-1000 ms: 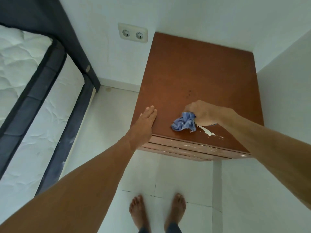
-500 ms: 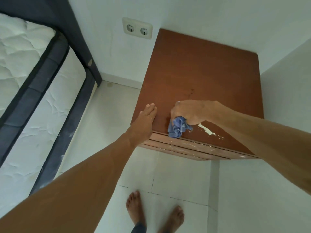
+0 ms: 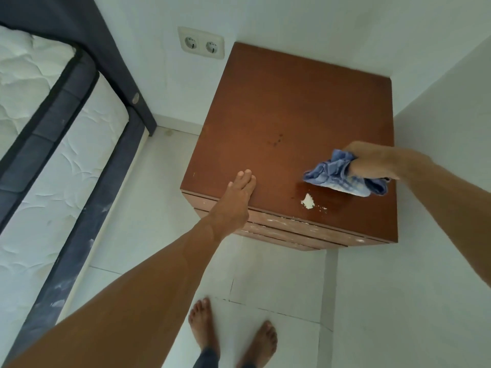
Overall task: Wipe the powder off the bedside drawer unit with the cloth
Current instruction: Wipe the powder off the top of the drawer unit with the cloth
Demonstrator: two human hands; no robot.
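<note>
At centre-right of the frame, the right hand (image 3: 372, 162) is gripping a blue cloth (image 3: 342, 175) above white powder (image 3: 307, 201) on the brown bedside drawer unit (image 3: 305, 107); the left hand (image 3: 233, 200) is resting flat, fingers straight, at its front edge.

— What carries everything?
— A brown drawer unit (image 3: 292, 102), standing on the pale tiled floor (image 3: 148, 208) in the corner of the room.
— And on its top?
— A small heap of white powder (image 3: 307, 201) near the front edge, right of the middle, with a few crumbs just to its right. A crumpled blue cloth (image 3: 337, 179) lies just behind the heap, toward the right edge, gripped by the right hand (image 3: 372, 162). The left hand (image 3: 233, 203) rests flat across the front edge, near the front-left corner.
— On the floor?
— Two bare feet (image 3: 203, 330) in front of the unit, and a bed (image 3: 39, 155) to the left.
</note>
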